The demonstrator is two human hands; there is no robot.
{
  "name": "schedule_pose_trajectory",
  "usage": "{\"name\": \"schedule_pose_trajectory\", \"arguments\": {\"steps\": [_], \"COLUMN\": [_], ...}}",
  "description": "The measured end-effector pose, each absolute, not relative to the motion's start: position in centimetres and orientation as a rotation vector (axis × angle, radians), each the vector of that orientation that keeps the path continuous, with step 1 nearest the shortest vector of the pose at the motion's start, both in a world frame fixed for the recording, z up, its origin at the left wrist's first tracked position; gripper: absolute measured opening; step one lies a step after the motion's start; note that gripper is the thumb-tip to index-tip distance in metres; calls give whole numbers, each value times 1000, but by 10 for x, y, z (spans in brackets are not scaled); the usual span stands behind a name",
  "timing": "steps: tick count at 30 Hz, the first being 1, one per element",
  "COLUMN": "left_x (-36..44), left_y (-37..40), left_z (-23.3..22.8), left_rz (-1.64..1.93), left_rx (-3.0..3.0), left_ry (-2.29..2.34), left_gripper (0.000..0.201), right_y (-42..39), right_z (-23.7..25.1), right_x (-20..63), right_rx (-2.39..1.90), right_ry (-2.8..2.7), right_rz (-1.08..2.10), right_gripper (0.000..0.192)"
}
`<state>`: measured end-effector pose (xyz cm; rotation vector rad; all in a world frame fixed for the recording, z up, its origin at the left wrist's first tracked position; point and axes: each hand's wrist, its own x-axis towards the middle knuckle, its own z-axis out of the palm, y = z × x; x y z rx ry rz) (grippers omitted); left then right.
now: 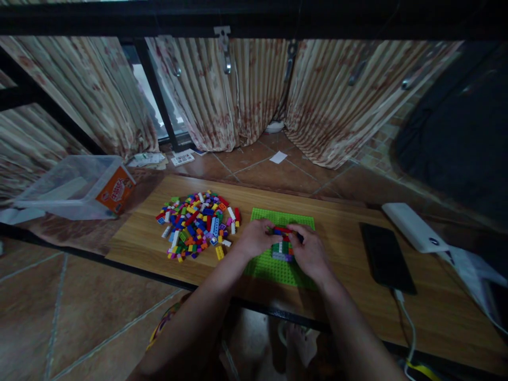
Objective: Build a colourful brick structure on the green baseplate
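Observation:
A green studded baseplate (pixel 278 216) lies on a low wooden table (pixel 341 222). A small build of coloured bricks (pixel 282 248) stands on the plate, with a red brick on top. My left hand (pixel 257 238) and my right hand (pixel 309 251) are both on this build, fingers pinched around its top layer from either side. A loose heap of many-coloured bricks (pixel 198 225) lies on the table just left of the plate, close to my left hand.
A black phone (pixel 386 257) with a cable and a white power bank (pixel 413 226) lie at the right. A clear plastic tub (pixel 75 186) with an orange label sits left. Patterned curtains hang behind; papers lie on the tiled floor.

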<state>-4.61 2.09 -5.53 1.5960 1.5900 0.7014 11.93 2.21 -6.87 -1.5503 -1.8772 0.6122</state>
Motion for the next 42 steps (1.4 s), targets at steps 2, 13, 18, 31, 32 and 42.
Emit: {"name": "schedule_pose_trajectory", "arguments": {"steps": [2, 13, 18, 31, 32, 42], "left_x": [-45, -38, -35, -76, -88, -150], "left_y": [21, 15, 5, -2, -3, -11], "left_z": [-55, -56, -54, -33, -30, -19], "left_rz": [689, 627, 618, 656, 663, 338], "left_rx": [1599, 1638, 1710, 1737, 1727, 1513], "left_ry": [1623, 1728, 1808, 1993, 2051, 2482], "left_gripper": [31, 29, 30, 29, 26, 29], "right_y": [22, 23, 23, 29, 29, 31], "right_z": [-69, -75, -79, -82, -82, -71], "right_x": [120, 118, 120, 123, 122, 123], "right_rx": [-1547, -1559, -1579, -1581, -1595, -1618], "right_ry": [-1881, -1965, -2029, -2077, -2074, -2020], "right_rz": [619, 547, 504, 415, 410, 409], "right_gripper": [35, 39, 40, 40, 41, 44]}}
